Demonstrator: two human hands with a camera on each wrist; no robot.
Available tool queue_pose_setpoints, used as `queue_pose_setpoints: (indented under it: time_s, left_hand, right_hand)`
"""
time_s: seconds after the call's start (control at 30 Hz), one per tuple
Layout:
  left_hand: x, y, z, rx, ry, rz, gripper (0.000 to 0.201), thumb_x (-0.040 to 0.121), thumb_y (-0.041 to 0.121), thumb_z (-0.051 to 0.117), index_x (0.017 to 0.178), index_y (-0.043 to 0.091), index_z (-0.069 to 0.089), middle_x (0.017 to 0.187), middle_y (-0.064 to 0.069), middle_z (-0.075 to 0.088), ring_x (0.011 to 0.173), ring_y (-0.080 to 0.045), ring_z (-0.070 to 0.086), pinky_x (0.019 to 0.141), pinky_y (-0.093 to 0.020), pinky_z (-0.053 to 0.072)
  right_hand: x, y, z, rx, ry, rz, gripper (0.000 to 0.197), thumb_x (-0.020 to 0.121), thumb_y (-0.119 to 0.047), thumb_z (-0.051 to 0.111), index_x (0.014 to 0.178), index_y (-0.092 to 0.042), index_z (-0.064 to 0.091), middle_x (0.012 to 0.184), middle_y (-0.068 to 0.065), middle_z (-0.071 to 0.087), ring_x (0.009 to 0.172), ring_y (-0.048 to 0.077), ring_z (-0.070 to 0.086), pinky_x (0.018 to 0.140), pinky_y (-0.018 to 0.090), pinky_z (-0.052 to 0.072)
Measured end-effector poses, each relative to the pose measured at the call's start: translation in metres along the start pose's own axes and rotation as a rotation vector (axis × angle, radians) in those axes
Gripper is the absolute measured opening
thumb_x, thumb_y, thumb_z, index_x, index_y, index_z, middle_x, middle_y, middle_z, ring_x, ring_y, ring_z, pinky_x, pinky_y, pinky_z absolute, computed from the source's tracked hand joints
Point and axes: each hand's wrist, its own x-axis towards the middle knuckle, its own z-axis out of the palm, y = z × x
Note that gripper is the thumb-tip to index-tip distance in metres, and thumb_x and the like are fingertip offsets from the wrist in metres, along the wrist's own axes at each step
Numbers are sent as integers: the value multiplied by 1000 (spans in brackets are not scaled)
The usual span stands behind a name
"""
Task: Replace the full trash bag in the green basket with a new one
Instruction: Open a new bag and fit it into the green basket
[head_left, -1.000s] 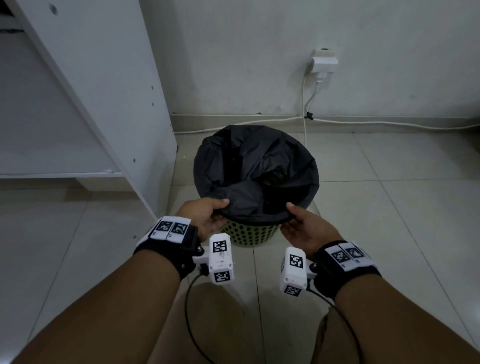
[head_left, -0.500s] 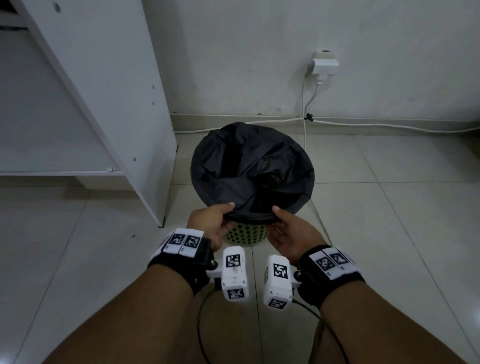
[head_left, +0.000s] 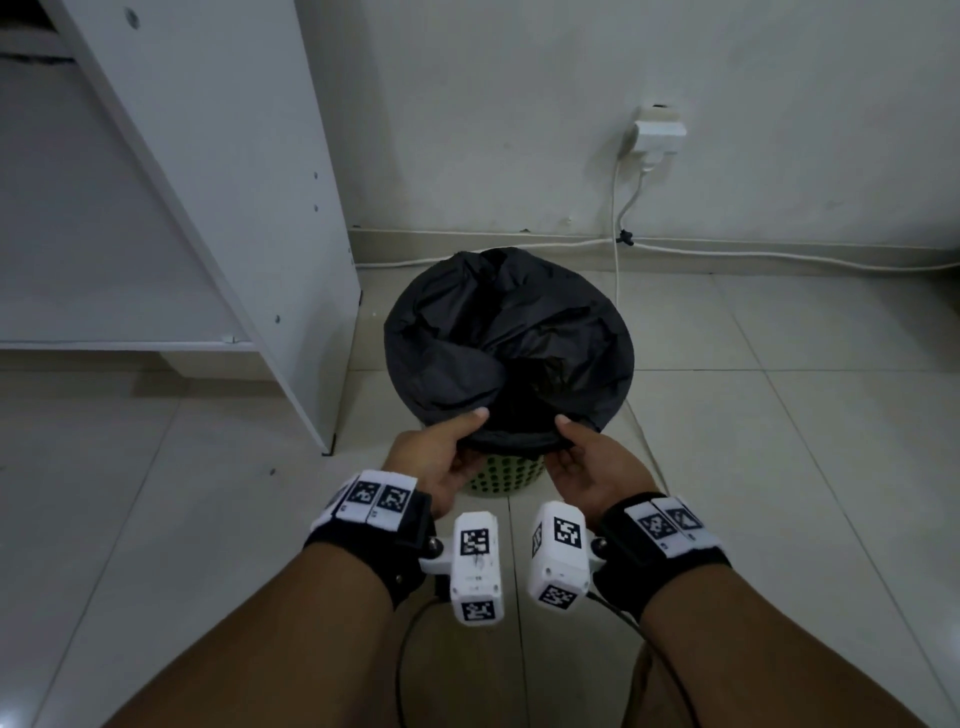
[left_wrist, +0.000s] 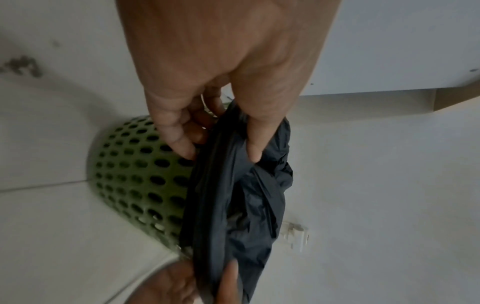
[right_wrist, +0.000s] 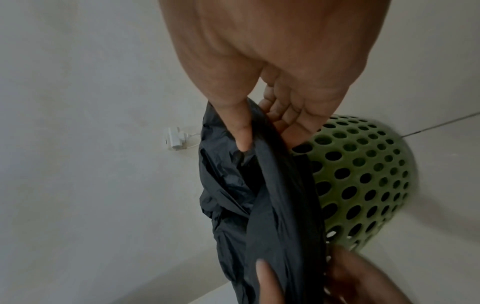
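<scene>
- Hands meet at the near rim of the green basket (head_left: 503, 480), which stands on the tiled floor (head_left: 779, 467) close to the wall
- Black trash bag (head_left: 498, 338) lines the basket, its edge folded over the rim and its crumpled middle sagging inward
- Left hand (head_left: 441, 462) pinches the bag's near edge, thumb on top of the plastic and fingers (left_wrist: 182, 142) curled beneath it against the perforated side
- Right hand (head_left: 587, 467) pinches the same edge just beside the left, thumb over the fold, fingers (right_wrist: 298, 127) tucked under between the bag and the basket
- White cabinet (head_left: 218, 182) stands just left of the basket
- White plug (head_left: 658, 135) sits in a wall socket behind the basket, its cord (head_left: 779, 254) running along the skirting
</scene>
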Motion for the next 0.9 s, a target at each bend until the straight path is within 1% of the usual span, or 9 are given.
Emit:
queue_pose_setpoints:
  time_s: [0.1, 0.23, 0.33, 0.4, 0.5, 0.6, 0.67, 0.77, 0.9]
  left_hand:
    - [0, -6, 3, -21, 36, 43, 20, 83, 4, 76, 102, 5, 70, 98, -13, 75, 87, -24, 69, 63, -33, 57]
    - [7, 10, -6, 52, 7, 7, 21, 86, 0, 71, 106, 1, 66, 101, -16, 71, 86, -24, 68, 56, -31, 60]
    - [13, 24, -17, 92, -30, -33, 30, 86, -2, 69, 115, 0, 65, 101, -15, 71, 88, -24, 68, 60, -32, 63]
    - [16, 28, -19, 89, -20, -30, 31, 87, -2, 68, 118, 0, 64, 100, -14, 70, 87, -23, 67, 60, -32, 63]
    - [18, 20, -17, 11, 34, 20, 32, 86, 4, 72, 116, -3, 66, 108, -16, 73, 93, -26, 70, 60, -33, 62]
    - [8, 3, -11, -8, -5, 31, 31, 82, 14, 80, 110, 5, 71, 104, -12, 77, 100, -26, 71, 78, -38, 62]
    - [3, -8, -5, 1, -10, 36, 31, 79, 13, 82, 108, 5, 72, 102, -13, 78, 98, -26, 72, 80, -38, 61]
    - [5, -8, -4, -17, 74, 83, 25, 80, 9, 80, 102, 1, 72, 99, -16, 77, 88, -26, 73, 71, -34, 62]
    - [7, 10, -12, 58, 59, 42, 14, 85, 2, 73, 98, 0, 68, 91, -15, 73, 73, -22, 69, 51, -27, 59]
  right_hand:
    - [-3, 8, 0, -11, -14, 18, 4, 90, -4, 66, 93, -6, 64, 85, 8, 69, 76, 17, 63, 64, 26, 54]
    - [-4, 4, -8, -53, -43, 25, 9, 89, -12, 68, 96, -8, 65, 89, 10, 70, 83, 21, 64, 76, 31, 53]
    - [0, -7, -18, -28, -19, 22, 12, 88, -16, 70, 95, -6, 65, 92, 12, 68, 88, 23, 62, 87, 34, 52]
    - [3, -10, -20, -10, -21, 33, 12, 88, -13, 70, 96, -5, 65, 95, 13, 67, 88, 23, 63, 81, 34, 53]
    - [3, -8, -15, -34, -11, 17, 4, 91, -10, 66, 93, -7, 63, 87, 10, 66, 77, 19, 61, 67, 29, 51]
    - [1, 2, -9, -35, -6, -4, 4, 92, -10, 64, 95, -8, 63, 88, 9, 68, 74, 17, 62, 59, 25, 52]
    - [3, 10, -8, -24, 16, -34, 13, 89, -9, 68, 101, -7, 65, 93, 11, 71, 76, 18, 66, 52, 24, 55]
    - [-1, 17, -6, -39, -11, -29, 14, 88, -8, 70, 101, -7, 66, 93, 10, 72, 77, 18, 66, 56, 26, 56]
    - [-2, 7, -11, -111, -34, -36, 12, 88, -14, 71, 98, -10, 67, 94, 11, 71, 79, 21, 64, 69, 31, 53]
